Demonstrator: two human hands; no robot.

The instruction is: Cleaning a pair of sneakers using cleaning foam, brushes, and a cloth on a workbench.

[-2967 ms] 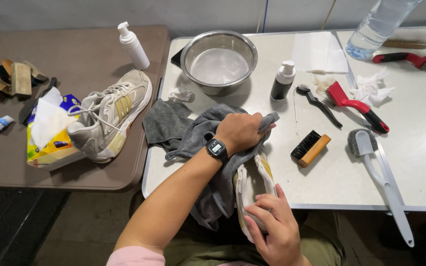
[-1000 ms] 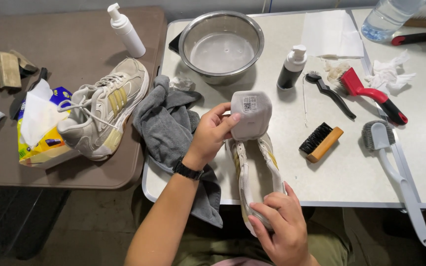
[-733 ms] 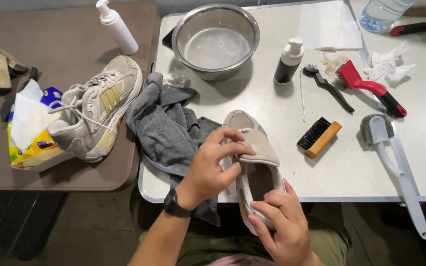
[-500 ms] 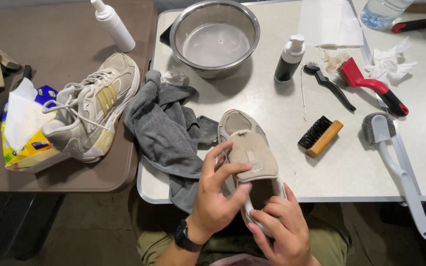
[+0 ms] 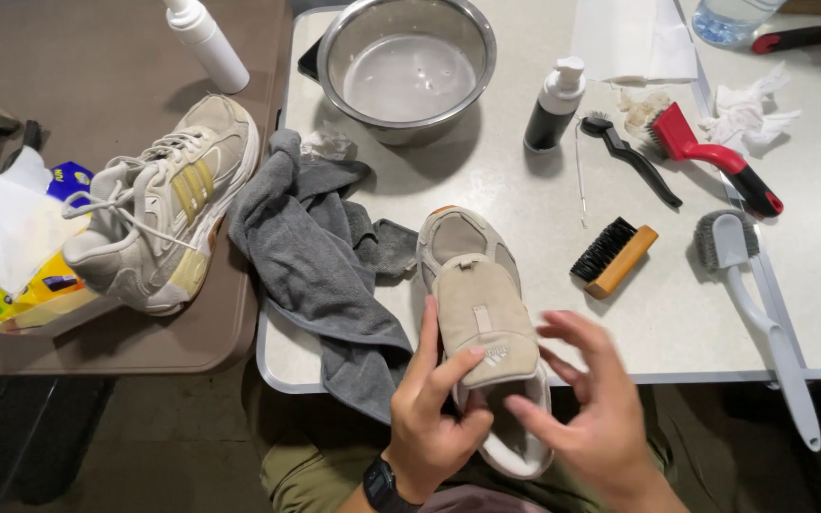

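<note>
A beige unlaced sneaker [image 5: 472, 275] lies toe-away over the white table's near edge, its tongue laid flat on top. My left hand [image 5: 434, 413] grips the sneaker's left side near the heel, thumb on the tongue's end. To the shoe's right hovers my right hand [image 5: 593, 399], fingers spread and blurred, holding nothing. A grey cloth [image 5: 320, 266] lies crumpled just left of the shoe, hanging over the table edge.
A laced matching sneaker [image 5: 159, 214] and a tissue pack [image 5: 26, 256] sit on the brown table at left. On the white table [image 5: 658, 328]: steel bowl [image 5: 406, 66], dark pump bottle [image 5: 551, 104], wooden brush [image 5: 612, 258], red brush [image 5: 710, 161], long grey brush [image 5: 748, 304], slim black brush [image 5: 624, 161].
My left hand dropped the grey cloth, lifted the tongue, then folded it down flat. It slid back to the heel. My right hand let go of the heel and opened.
</note>
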